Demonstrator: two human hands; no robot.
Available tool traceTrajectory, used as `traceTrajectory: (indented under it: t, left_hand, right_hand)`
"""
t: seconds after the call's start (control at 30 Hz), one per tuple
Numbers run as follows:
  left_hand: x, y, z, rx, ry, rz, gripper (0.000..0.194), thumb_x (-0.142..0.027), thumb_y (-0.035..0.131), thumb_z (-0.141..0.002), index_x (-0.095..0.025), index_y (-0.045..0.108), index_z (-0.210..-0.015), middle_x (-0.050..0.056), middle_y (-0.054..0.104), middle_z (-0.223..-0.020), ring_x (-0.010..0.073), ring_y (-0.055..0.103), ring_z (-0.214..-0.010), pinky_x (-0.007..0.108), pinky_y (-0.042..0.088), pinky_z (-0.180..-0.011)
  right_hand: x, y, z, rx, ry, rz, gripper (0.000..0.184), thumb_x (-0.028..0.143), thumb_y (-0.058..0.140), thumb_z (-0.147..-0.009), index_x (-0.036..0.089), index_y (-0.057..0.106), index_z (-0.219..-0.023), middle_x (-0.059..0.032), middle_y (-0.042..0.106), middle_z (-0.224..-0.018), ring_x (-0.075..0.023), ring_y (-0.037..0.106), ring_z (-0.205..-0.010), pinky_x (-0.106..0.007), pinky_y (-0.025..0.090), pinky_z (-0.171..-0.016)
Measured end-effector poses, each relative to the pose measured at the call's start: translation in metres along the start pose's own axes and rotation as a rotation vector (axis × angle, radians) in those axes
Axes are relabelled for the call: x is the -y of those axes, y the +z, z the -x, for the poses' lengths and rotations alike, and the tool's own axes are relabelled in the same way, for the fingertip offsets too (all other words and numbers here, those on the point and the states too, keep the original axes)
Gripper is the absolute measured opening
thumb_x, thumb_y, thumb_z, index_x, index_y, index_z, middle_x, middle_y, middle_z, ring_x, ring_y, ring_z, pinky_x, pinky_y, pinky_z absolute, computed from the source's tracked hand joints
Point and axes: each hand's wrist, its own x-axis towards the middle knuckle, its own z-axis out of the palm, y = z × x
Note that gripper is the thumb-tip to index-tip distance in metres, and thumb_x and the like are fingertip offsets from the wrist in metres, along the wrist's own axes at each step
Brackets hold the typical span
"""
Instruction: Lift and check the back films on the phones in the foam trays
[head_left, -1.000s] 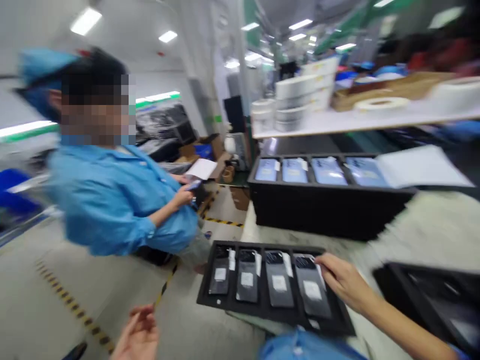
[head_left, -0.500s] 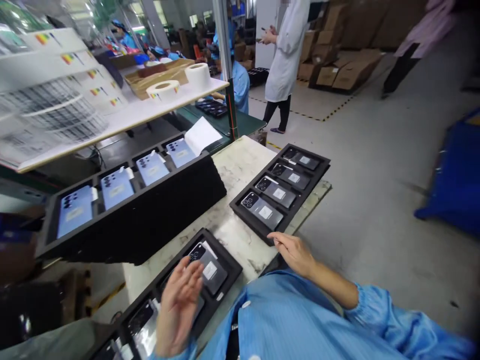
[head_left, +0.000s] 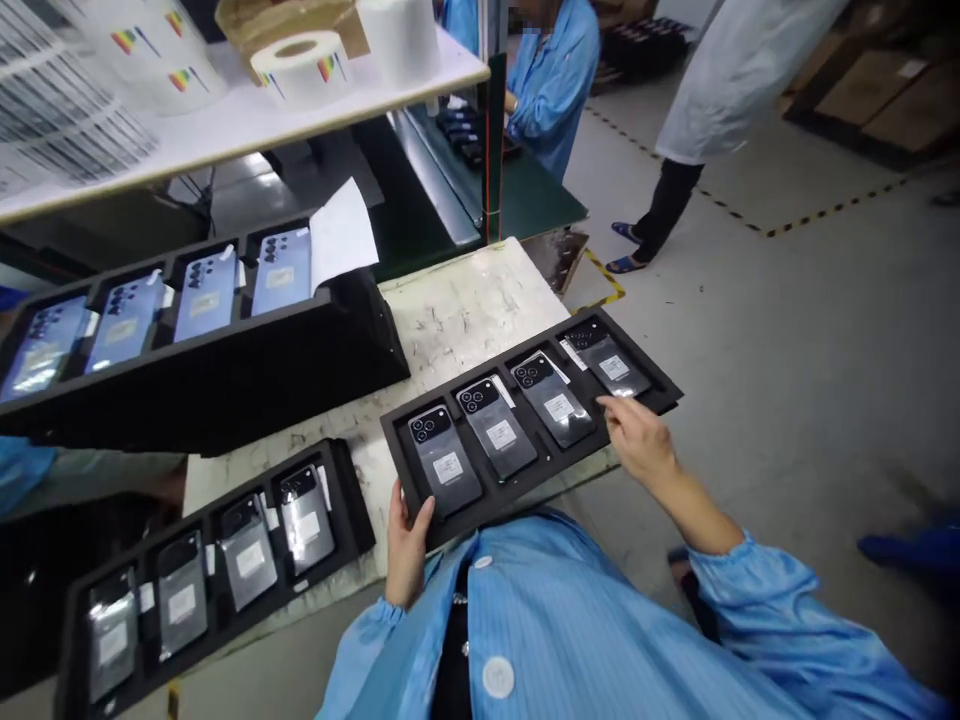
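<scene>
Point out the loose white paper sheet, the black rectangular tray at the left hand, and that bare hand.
White paper sheet [head_left: 345, 238]: head view, middle of the sheet.
Black rectangular tray [head_left: 491, 492]: head view, front rim.
Left hand [head_left: 406, 560]: head view, below the thumb.

Landmark: steel post [head_left: 493, 130] at the shelf's right end. White shelf [head_left: 375, 110] runs left of it, edge-on to the post. Green bench surface [head_left: 536, 205] around its foot. Pale, scuffed worktable [head_left: 465, 300] in front of it, below. Right of post: smooth grey floor [head_left: 795, 330], yellow-black hazard tape [head_left: 832, 211] in angled lines. Brown cartons [head_left: 870, 90] far right of post, upper corner. Glare on the metal strip [head_left: 442, 175] just left of post. Windows, ceiling out of view.
</scene>
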Motion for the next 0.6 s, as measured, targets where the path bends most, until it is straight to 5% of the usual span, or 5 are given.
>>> traceTrajectory:
  t: [0.13,0.3,0.6]
  left_hand:
    - [0.009,0.01,0.0,-0.121,0.111,-0.198,0.063,-0.031,0.069,-0.078,-0.03,0.043,-0.135,-0.001,0.038,-0.147,0.0152,0.032,-0.137,0.021,0.02,-0.115]
    - [0.011,0.014,0.002,-0.112,0.179,-0.217,0.062,-0.041,0.065,-0.079,-0.026,0.043,-0.135,0.002,0.036,-0.148,0.0183,0.026,-0.14,0.027,0.016,-0.117]
    - [0.023,0.011,-0.013,-0.135,0.242,-0.123,0.076,-0.05,0.065,-0.075,-0.017,0.04,-0.139,0.011,0.041,-0.145,0.0228,0.038,-0.134,0.035,0.025,-0.115]
  right_hand:
    - [-0.044,0.002,-0.022,-0.012,0.031,0.191,0.04,0.018,0.034,-0.086,0.009,0.064,-0.111,-0.012,0.065,-0.097,-0.0221,0.059,-0.088,-0.03,0.042,-0.08]
    - [-0.081,0.013,-0.034,0.042,0.046,0.346,0.038,0.022,0.038,-0.086,0.011,0.066,-0.109,-0.0108,0.067,-0.095,-0.0206,0.059,-0.078,-0.029,0.04,-0.068]
    - [-0.123,0.052,-0.065,-0.071,0.039,0.291,0.043,0.048,0.039,-0.087,0.021,0.067,-0.104,-0.0124,0.069,-0.097,-0.0275,0.064,-0.08,-0.036,0.04,-0.055]
